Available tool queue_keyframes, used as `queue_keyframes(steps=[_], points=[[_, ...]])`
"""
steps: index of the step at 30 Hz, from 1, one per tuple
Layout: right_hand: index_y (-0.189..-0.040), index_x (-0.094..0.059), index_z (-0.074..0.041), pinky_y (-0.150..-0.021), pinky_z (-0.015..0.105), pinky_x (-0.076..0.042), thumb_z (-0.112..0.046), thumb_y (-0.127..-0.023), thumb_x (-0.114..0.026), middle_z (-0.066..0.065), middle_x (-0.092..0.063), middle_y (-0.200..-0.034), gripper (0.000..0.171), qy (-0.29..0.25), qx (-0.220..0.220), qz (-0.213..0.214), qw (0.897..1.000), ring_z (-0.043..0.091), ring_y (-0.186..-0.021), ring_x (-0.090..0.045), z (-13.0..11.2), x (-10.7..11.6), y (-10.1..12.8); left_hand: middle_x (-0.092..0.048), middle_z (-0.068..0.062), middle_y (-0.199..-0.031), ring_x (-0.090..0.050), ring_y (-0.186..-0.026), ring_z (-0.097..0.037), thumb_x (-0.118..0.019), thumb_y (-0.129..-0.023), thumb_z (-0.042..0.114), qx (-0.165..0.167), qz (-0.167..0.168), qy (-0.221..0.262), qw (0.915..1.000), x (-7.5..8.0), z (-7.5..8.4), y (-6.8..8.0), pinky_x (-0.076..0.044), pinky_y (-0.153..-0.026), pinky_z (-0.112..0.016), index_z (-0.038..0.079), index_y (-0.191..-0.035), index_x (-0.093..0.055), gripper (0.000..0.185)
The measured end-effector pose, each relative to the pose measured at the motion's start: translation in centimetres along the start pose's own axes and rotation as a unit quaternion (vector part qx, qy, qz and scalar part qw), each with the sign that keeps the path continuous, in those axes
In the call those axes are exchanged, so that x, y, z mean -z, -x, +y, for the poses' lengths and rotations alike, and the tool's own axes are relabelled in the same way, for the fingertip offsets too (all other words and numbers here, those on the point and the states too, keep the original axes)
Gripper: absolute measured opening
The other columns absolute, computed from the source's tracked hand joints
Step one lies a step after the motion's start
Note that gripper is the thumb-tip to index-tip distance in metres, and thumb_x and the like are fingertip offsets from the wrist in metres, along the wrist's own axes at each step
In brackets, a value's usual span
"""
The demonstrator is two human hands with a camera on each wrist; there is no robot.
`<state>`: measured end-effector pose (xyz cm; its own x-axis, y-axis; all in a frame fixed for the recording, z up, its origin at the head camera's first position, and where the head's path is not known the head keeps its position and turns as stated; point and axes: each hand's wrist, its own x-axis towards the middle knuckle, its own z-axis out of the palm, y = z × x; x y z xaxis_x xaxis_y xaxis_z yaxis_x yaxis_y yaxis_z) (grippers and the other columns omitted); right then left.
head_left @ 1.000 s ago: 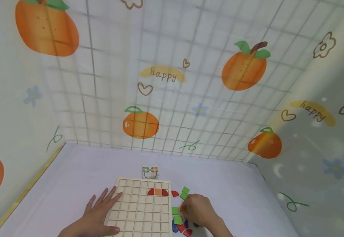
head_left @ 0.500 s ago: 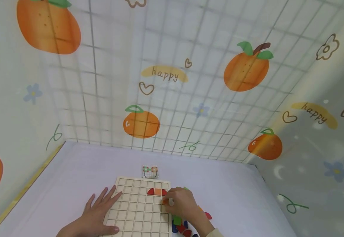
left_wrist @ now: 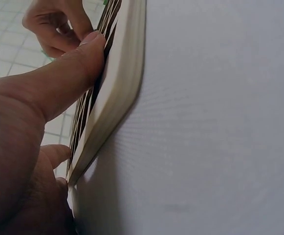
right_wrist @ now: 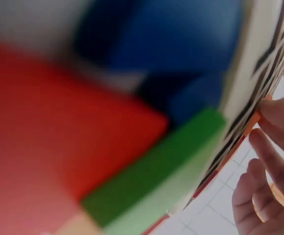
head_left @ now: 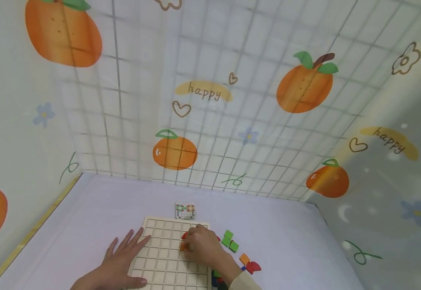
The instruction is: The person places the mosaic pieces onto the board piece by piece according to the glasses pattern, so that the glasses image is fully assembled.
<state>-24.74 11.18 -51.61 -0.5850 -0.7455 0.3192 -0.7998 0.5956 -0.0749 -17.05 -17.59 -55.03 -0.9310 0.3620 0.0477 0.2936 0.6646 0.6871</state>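
A pale wooden grid board (head_left: 160, 253) lies on the white surface. My left hand (head_left: 119, 262) rests on its left edge with fingers spread; in the left wrist view the thumb (left_wrist: 73, 63) lies along the rim. Over the board's upper right cells, my right hand (head_left: 204, 246) pinches an orange tile (head_left: 183, 245) between thumb and index finger. That orange tile (right_wrist: 252, 122) shows right at the grid in the right wrist view. A red curved tile (head_left: 185, 235) sits just behind it in the grid; the cells beside it are hidden by the right hand.
A small pattern card (head_left: 185, 210) lies behind the board. Right of the board are several green tiles (head_left: 227, 241), an orange tile (head_left: 244, 259) and red pieces (head_left: 254, 266). Blue pieces (right_wrist: 176, 39) lie close by the board's edge. A printed curtain (head_left: 210, 141) surrounds the surface.
My right hand has moved left from the loose tiles onto the board, carrying the orange tile. My left hand has stayed on the board's left edge.
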Motion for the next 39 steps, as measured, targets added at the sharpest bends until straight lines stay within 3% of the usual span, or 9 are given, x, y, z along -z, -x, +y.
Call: queue_keyframes(steps=[6,14,17,24,29,35,39], points=[[-0.078,-0.079,-0.025,-0.055,0.013,-0.042,-0.025,-0.082,-0.082,-0.014,-0.061,-0.080,0.005,0.004,-0.024,-0.008,1.000,0.001,-0.070,-0.048,0.0,0.2,0.0,-0.008,-0.023,-0.161,0.003,-0.143,-0.051,-0.078,-0.064,0.064,0.001,0.000,0.003,1.0000,0.3,0.3,0.0,0.017,-0.102,-0.070,0.009,-0.153,-0.031,0.115],[-0.090,-0.078,-0.021,-0.060,0.017,-0.046,-0.024,-0.086,-0.077,-0.015,-0.062,-0.081,0.006,-0.040,-0.109,-0.019,0.993,0.001,-0.075,-0.053,1.4,0.7,1.9,-0.012,-0.026,-0.159,-0.001,-0.141,-0.055,-0.080,-0.067,0.059,-0.019,0.016,0.006,0.9997,-0.2,0.1,0.1,0.012,-0.100,-0.074,0.008,-0.152,-0.034,0.110],[-0.097,-0.077,-0.021,-0.063,0.020,-0.048,-0.022,-0.086,-0.076,-0.014,-0.061,-0.083,0.011,-0.038,-0.143,-0.029,0.989,0.002,-0.075,-0.054,2.2,1.1,2.7,-0.014,-0.027,-0.158,-0.003,-0.140,-0.056,-0.080,-0.067,0.059,-0.026,0.024,-0.001,0.9994,-0.3,0.0,0.2,0.009,-0.099,-0.076,0.008,-0.152,-0.035,0.109],[-0.112,-0.073,-0.017,-0.055,0.022,-0.042,-0.026,-0.088,-0.073,-0.011,-0.052,-0.083,0.026,-0.021,-0.232,-0.062,0.971,0.005,-0.065,-0.044,3.8,1.2,3.9,-0.012,-0.026,-0.159,-0.001,-0.141,-0.055,-0.080,-0.066,0.059,-0.018,0.018,0.001,0.9997,-0.2,0.1,0.1,0.011,-0.100,-0.075,0.008,-0.152,-0.034,0.110],[-0.106,-0.075,-0.014,-0.060,0.022,-0.046,-0.022,-0.089,-0.073,-0.009,-0.051,-0.083,0.019,-0.006,-0.248,-0.075,0.966,0.005,-0.068,-0.045,4.2,1.2,4.2,-0.013,-0.029,-0.158,-0.003,-0.139,-0.058,-0.080,-0.068,0.057,-0.041,0.023,-0.005,0.9989,-0.1,0.0,0.1,0.008,-0.097,-0.077,0.006,-0.152,-0.033,0.109],[-0.100,-0.076,-0.008,-0.064,0.024,-0.048,-0.012,-0.088,-0.074,-0.007,-0.050,-0.082,0.012,-0.061,-0.273,-0.089,0.956,0.007,-0.070,-0.047,4.8,1.7,4.0,-0.014,-0.028,-0.158,-0.005,-0.139,-0.057,-0.080,-0.068,0.057,-0.048,0.028,-0.011,0.9984,-0.2,0.0,0.1,0.006,-0.097,-0.077,0.007,-0.152,-0.033,0.108],[-0.087,-0.072,-0.008,-0.061,0.025,-0.048,-0.007,-0.083,-0.078,-0.007,-0.054,-0.077,0.007,-0.099,-0.276,-0.065,0.954,0.007,-0.068,-0.050,5.0,2.3,4.0,-0.014,-0.030,-0.157,-0.004,-0.139,-0.058,-0.080,-0.068,0.057,-0.048,0.029,-0.007,0.9984,-0.3,-0.1,0.1,0.007,-0.097,-0.077,0.007,-0.152,-0.033,0.108]])
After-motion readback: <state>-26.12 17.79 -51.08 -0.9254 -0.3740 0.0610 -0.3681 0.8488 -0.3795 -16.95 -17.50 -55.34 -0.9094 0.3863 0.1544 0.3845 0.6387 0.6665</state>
